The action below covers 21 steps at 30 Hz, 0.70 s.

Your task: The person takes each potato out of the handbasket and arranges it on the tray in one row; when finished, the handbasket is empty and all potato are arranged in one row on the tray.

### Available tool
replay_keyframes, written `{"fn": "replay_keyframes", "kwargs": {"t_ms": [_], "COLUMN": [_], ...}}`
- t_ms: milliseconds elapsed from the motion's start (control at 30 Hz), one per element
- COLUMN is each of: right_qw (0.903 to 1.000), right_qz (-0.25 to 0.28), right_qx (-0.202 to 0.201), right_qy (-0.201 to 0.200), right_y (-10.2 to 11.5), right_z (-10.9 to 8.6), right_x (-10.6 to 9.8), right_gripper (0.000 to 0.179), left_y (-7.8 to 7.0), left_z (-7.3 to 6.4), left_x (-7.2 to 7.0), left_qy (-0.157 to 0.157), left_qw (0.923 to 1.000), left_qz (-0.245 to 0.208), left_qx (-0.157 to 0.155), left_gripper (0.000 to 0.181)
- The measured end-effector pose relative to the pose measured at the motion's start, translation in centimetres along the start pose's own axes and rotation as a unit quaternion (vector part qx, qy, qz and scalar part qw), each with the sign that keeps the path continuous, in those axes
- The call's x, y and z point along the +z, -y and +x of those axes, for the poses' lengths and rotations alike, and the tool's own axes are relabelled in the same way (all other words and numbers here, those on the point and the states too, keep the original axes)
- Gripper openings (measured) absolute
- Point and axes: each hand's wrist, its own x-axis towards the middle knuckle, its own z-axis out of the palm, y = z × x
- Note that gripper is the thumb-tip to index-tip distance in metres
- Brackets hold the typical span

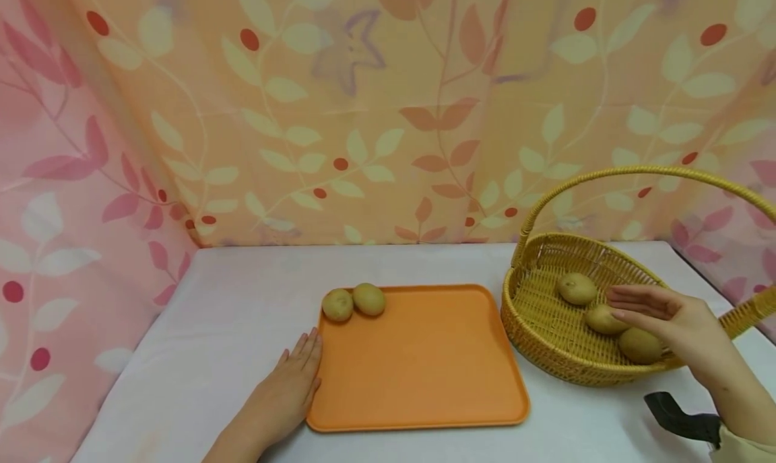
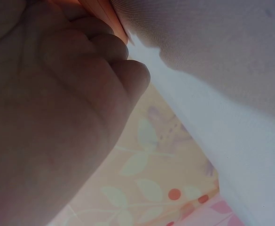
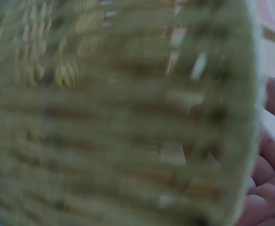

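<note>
Head view only: tray's kiwis.

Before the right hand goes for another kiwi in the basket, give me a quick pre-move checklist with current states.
1. Right hand free to take fruit: ok, fingers straight, holding nothing, above the wicker basket.
2. Kiwis left in the basket: ok, three visible; the middle kiwi lies nearest the fingertips.
3. Room on the orange tray: ok, only two kiwis sit at its far left corner.
4. Tray steadied: ok, the left hand lies flat on the table against its left edge.
5. Basket handle out of the way: ok, it arches behind the hand.
6. Contact with the middle kiwi: cannot tell; the right wrist view is blurred.
</note>
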Motion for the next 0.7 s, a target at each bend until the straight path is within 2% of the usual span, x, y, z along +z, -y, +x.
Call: {"fn": "replay_keyframes", "kwargs": {"t_ms": [133,367,500,700], "right_qw": [0.9991,0.9961,0.9899,0.9825], "right_qz": [-0.042,-0.078,-0.135,-0.181], "right_qx": [0.009,0.008,0.016,0.006], "right_qy": [0.003,0.042,0.042,0.043], "right_y": [-0.9,-1.3,-1.1,-0.9], "right_z": [0.0,0.0,-0.2,-0.7], "right_x": [-0.8,-2.3,-2.4,-2.2], "right_gripper": [0.037,0.037,0.042,0.036], "left_y": [0.0,0.3,0.3,0.4], "left_z": [0.0,0.2,0.2,0.2], "left_x": [0.0,0.0,0.0,0.2], "left_qy": [0.000,-0.009,-0.009,0.008], "left_qw": [1.0000,0.9999,0.9999,0.9999], "left_qz": [-0.002,0.001,0.002,0.001], "left_qx": [0.000,0.008,0.010,0.008], "left_gripper": [0.057,0.057,0.057,0.057]}}
